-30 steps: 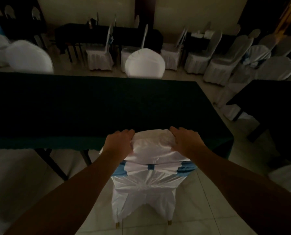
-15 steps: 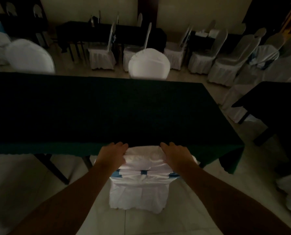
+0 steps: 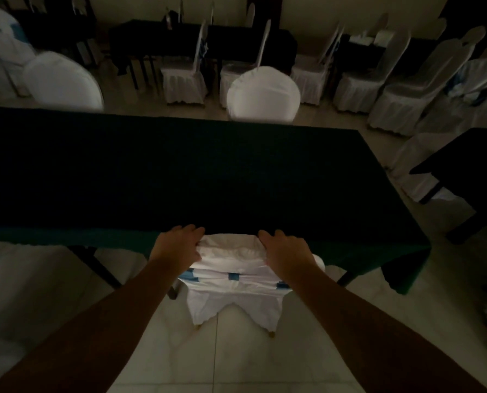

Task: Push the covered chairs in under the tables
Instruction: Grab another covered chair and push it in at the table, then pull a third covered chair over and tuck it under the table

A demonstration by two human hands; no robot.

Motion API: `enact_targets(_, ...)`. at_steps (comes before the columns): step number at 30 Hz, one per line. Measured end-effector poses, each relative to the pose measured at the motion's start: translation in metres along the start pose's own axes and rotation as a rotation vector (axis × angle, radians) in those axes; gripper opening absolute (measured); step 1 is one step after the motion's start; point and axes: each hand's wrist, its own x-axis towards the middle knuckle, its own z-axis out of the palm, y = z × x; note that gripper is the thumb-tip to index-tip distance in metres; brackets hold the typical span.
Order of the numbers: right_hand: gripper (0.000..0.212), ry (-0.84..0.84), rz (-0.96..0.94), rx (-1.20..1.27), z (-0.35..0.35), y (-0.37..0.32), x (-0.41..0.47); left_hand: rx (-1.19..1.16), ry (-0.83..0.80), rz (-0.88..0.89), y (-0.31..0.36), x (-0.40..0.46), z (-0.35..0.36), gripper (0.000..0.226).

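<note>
Fingers (image 3: 192, 232) of the left hand (image 3: 177, 246) and those of the right hand (image 3: 286, 252) curl over the top edge of a white-covered chair (image 3: 232, 268), one hand gripping each upper corner of the backrest in a dim banquet room. The chair sits directly beneath and between the fingers, its back rising to meet them and its seat reaching forward, away from the person, under the near edge of the dark green table (image 3: 180, 171). The fingertips touch or nearly touch the hanging tablecloth just ahead. The backrest's long axis runs left to right, parallel to the table edge, and both hands stand about equally close to it. By the look of it, the chair is nearly home; any remaining push would go straight ahead. A second covered chair (image 3: 262, 93) faces it across the table, well beyond the fingers.
</note>
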Motion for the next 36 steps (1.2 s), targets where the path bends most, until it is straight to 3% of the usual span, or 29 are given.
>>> enact_targets(10, 0.062, -0.010, 0.059, -0.006, 0.008, 0.009, -0.020, -0.058, -0.011, -0.007, 0.019, -0.014, 0.007, 0.049)
enact_targets(14, 0.063, -0.020, 0.054, 0.068, 0.006, 0.009, -0.023, -0.128, -0.042, -0.043, 0.020, -0.023, 0.006, 0.063)
enact_targets(17, 0.079, -0.028, 0.027, 0.187, 0.000, 0.005, -0.026, -0.242, -0.064, -0.096, 0.021, -0.038, 0.002, 0.088)
enact_targets(23, 0.103, 0.095, -0.236, 0.158, -0.029, -0.046, -0.015, -0.282, 0.090, -0.404, -0.013, -0.114, -0.027, 0.113)
enact_targets(31, 0.093, 0.155, -0.603, 0.147, -0.048, -0.174, -0.015, -0.307, 0.075, -0.823, -0.061, -0.271, -0.065, 0.112)
enact_targets(36, 0.091, 0.155, -0.836, 0.243, -0.079, -0.282, -0.045, -0.339, 0.241, -0.967, -0.091, -0.395, -0.091, 0.111)
